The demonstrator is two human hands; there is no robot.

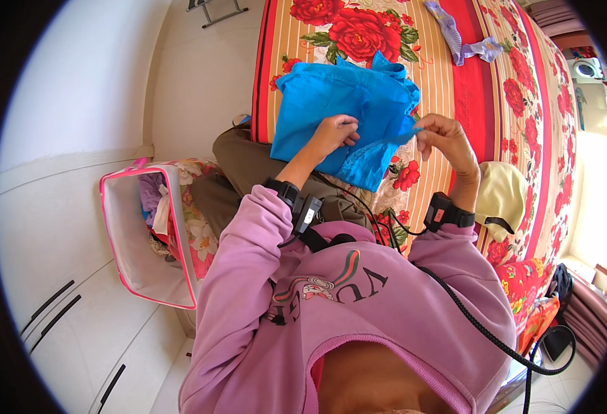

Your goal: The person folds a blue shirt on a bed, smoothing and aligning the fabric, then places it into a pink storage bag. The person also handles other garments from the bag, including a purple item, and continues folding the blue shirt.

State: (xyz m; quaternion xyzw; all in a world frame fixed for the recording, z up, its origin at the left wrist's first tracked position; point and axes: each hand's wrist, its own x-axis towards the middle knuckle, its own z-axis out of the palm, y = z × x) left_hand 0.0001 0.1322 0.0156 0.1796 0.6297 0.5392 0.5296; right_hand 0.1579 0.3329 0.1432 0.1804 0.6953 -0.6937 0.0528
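A bright blue cloth garment, partly folded with a rumpled right side, lies over the edge of the bed and my lap. My left hand is over its middle with the fingers curled; whether they grip any fabric cannot be made out. At the garment's right side, my right hand pinches a raised corner of the blue cloth between thumb and fingers.
The bed has a red and tan floral cover. Purple striped socks lie at its far side, and a pale yellow cloth item at right. An open pink-edged fabric storage box holding clothes stands at left. Cables run from my wrist devices.
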